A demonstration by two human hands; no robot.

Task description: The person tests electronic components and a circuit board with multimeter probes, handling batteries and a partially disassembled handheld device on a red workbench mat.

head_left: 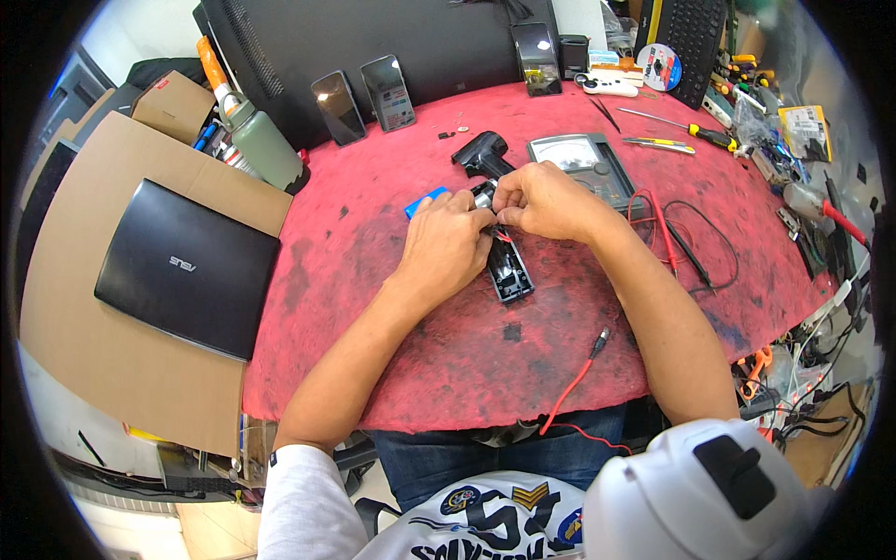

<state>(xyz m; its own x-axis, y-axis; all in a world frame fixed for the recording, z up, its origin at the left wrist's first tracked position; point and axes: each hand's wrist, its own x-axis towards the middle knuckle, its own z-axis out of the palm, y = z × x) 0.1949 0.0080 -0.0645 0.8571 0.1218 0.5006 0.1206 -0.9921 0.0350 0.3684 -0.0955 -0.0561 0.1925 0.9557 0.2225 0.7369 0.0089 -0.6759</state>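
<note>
"What is seen at the one red counter [327, 215]?"

"Two hands — the left hand's [439, 238] fingers are curled, the right hand's [537, 203] pinched; whether anything is held there cannot be told."

"And smaller?"

"Three phones [387, 91], propped behind; one uncovered black housing [509, 269], mid-counter, gripped by the left."
</note>
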